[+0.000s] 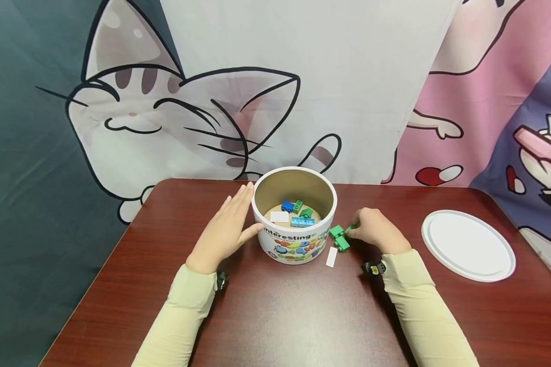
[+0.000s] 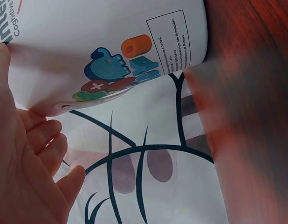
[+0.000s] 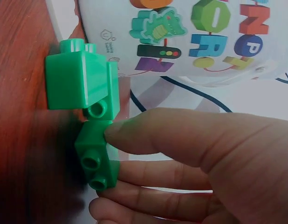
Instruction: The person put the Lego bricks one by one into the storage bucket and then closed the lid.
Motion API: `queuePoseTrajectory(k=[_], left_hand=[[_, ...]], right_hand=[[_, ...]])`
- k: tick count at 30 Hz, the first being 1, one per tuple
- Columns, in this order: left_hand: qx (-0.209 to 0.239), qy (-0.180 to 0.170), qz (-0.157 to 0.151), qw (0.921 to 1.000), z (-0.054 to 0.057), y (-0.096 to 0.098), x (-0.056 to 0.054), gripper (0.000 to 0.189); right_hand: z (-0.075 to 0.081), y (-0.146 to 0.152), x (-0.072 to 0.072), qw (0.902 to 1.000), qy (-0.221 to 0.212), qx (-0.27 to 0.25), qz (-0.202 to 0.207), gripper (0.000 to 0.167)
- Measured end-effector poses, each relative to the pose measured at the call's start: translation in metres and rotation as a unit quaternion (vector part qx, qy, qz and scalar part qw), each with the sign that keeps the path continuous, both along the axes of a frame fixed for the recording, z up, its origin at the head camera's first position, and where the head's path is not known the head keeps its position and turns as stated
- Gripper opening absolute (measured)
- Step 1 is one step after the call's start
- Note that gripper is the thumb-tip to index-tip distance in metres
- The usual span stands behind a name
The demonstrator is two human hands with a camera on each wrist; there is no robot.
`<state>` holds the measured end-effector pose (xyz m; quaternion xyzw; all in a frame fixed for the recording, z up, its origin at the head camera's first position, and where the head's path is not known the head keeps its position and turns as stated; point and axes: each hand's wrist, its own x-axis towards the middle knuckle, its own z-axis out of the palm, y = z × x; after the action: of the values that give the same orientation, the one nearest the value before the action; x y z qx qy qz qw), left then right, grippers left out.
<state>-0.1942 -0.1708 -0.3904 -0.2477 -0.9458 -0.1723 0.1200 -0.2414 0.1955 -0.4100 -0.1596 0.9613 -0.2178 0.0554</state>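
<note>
Right wrist: pinched green block [image 3: 96, 147], long axis down-frame

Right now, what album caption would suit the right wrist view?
The right hand pinches a green block beside other green blocks, a printed white bucket beyond.

The left forearm [image 1: 170, 321] rises from the bottom edge, left of centre, slanting up and right. The left hand [image 1: 225, 232], near mid-frame, lies flat-palmed, its fingers [image 1: 238, 204] straight and together, pointing to the upper right, the left thumb [image 1: 251, 233] spread rightward. The right forearm [image 1: 427, 311] slants up and left from the lower right. The right hand [image 1: 377, 230], right of centre, bends leftward, thumb [image 3: 167, 133] and fingers pinching; the right wrist view shows it at lower right, thumb uppermost.
</note>
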Motion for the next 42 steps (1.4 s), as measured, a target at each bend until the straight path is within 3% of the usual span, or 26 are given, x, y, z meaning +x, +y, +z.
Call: queuePoseTrajectory(k=[15,26,35,42], left_hand=[[-0.001,-0.003,0.0,1.0,0.001,0.001,0.0,0.088],[-0.001,-0.001,0.002,1.0,0.0,0.0,0.001,0.088],[-0.002,-0.002,0.002,1.0,0.001,0.001,0.0,0.089],[-0.002,-0.001,0.002,1.0,-0.001,0.0,0.0,0.088]], right_hand=[[-0.001,0.001,0.0,0.9991,0.042,0.001,-0.011,0.007],[0.014,0.002,0.004,0.9941,0.095,-0.048,-0.022,0.012],[0.03,-0.006,0.011,0.9772,0.178,-0.112,-0.025,0.014],[0.039,-0.012,0.018,0.9516,0.264,-0.153,-0.034,0.016]])
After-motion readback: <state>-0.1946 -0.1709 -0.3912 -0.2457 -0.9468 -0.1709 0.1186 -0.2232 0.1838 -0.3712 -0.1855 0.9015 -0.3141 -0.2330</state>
